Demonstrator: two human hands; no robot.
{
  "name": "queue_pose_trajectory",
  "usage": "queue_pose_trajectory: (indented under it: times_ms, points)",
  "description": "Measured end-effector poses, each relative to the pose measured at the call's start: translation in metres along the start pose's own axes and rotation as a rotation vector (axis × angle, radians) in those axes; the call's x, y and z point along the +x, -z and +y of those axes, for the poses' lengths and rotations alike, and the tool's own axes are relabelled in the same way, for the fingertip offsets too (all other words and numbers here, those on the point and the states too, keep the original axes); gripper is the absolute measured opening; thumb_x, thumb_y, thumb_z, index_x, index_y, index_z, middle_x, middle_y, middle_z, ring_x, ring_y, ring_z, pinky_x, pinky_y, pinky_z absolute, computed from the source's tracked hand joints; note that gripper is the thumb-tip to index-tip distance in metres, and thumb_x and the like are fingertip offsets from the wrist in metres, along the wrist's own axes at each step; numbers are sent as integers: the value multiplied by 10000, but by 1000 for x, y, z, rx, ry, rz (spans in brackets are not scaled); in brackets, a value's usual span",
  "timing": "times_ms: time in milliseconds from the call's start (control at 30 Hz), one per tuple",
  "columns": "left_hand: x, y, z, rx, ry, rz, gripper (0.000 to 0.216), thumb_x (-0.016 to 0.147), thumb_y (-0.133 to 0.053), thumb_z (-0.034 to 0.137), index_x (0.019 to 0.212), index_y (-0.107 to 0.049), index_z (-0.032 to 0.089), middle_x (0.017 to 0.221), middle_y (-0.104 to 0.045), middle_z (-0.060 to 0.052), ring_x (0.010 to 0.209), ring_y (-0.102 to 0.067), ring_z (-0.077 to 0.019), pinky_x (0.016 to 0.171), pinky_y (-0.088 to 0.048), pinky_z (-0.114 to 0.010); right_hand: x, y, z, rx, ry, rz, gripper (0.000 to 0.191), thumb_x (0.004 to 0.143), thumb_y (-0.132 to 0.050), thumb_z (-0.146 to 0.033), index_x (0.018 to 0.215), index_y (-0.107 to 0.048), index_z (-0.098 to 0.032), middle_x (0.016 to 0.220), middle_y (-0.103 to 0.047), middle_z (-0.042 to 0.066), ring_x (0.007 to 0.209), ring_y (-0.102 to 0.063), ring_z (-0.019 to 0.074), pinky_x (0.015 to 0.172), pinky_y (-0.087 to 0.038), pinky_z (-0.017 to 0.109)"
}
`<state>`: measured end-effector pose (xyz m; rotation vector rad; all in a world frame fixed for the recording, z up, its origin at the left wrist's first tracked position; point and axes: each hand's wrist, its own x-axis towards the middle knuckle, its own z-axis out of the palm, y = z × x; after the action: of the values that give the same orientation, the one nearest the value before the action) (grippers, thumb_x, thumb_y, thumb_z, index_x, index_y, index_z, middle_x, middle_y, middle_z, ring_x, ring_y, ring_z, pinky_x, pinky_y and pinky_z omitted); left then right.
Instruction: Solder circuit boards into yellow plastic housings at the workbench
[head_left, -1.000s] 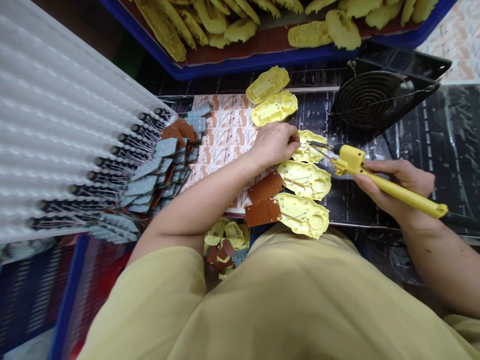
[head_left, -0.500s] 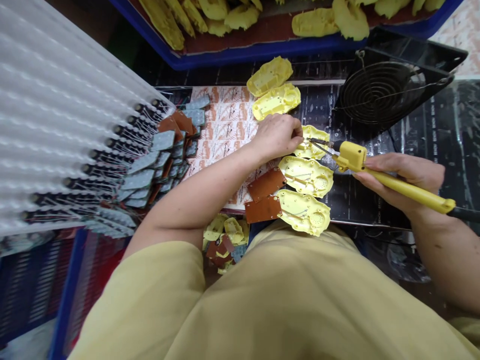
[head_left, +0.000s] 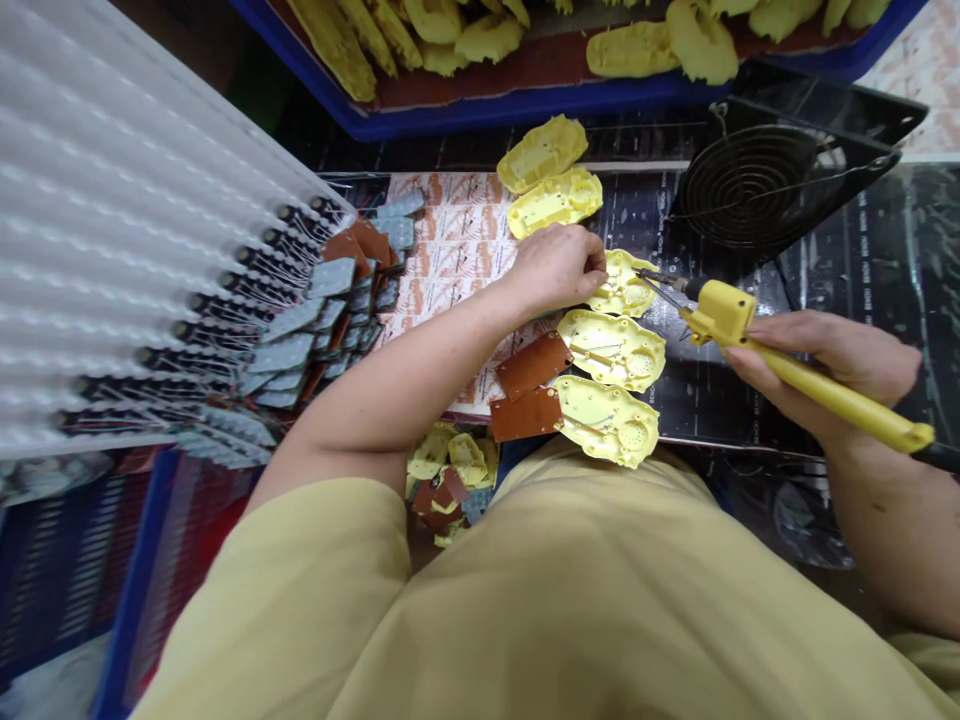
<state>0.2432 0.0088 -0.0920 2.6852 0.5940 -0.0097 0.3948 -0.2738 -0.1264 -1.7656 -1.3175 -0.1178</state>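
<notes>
Held in my right hand [head_left: 840, 365] is a yellow soldering iron [head_left: 729, 312] with a pistol-like body and a thin solder-feed tube. Its dark tip points left, over the right part of a yellow plastic shell [head_left: 631, 290]; whether it touches cannot be told. My left hand [head_left: 556, 262] is closed in a pinch at that shell's left side, and what lies between its fingertips is hidden. Nearer my body lie two more shells, a middle one [head_left: 619, 350] and a front one [head_left: 619, 425], each with a brown circuit board, the upper board [head_left: 534, 365] and the lower board [head_left: 525, 414], at its left.
Two yellow shells [head_left: 555, 200] lie beyond my left hand. A black fan [head_left: 750, 190] stands at the back right. Grey and brown boards [head_left: 292, 350] with wires are piled at left by a white corrugated sheet [head_left: 135, 200]. A blue-rimmed tray [head_left: 465, 118] holds yellow parts.
My right hand has drawn the soldering iron to the right and slightly toward my body, so its tip is farther from my left fingertips. My left hand stays nearly in place.
</notes>
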Motion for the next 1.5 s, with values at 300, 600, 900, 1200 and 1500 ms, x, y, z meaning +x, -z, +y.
queue_pose_trajectory:
  times_ms: [300, 600, 900, 1200, 1500]
  points:
    - [-1, 4, 8, 2, 37, -36, 203, 875, -664, 179, 989, -828, 221, 969, -790, -78, 1050, -732, -291, 992, -583, -430, -17, -8, -23, -121, 126, 254, 535, 900, -908, -374, 1407, -753, -302, 1131, -858, 50, 812, -842, 227, 796, -716, 297]
    - [-10, 0, -13, 52, -179, -34, 538, 975, -697, 421, 1484, -668, 247, 1604, -614, -130, 1534, -500, -368, 1287, -408, -514, -28, 10, -40, -110, 215, 65, 497, 1069, -690, -498, 1540, -656, -341, 775, -811, -21, 609, -780, 201, 568, -627, 261]
    - [-29, -6, -7, 104, -80, -24, 615, 984, -703, 419, 1558, -601, 224, 1542, -650, -172, 1500, -558, -397, 1302, -376, -503, -43, -39, -70, -45, 280, -289, 696, 871, -817, -758, 1313, -632, -253, 1077, -779, 110, 1004, -786, 352, 984, -670, 593]
    - [-77, 14, -4, 8, 128, -51, 514, 978, -603, 308, 1478, -607, 183, 1712, -542, -41, 1531, -564, -305, 1207, -460, -316, -37, -73, -50, 135, 347, -273, 489, 921, -844, -500, 1335, -669, -307, 1187, -748, 76, 1050, -776, 316, 825, -677, 448]
    - [-239, 15, -103, -194, 266, 168, 711, 870, -811, 390, 1531, -603, 231, 1569, -655, -76, 1498, -599, -377, 1316, -453, -523, -24, -166, -128, 373, 669, -520, 336, 1015, -726, -375, 1329, -638, -292, 1274, -758, 73, 1183, -766, 290, 938, -694, 451]
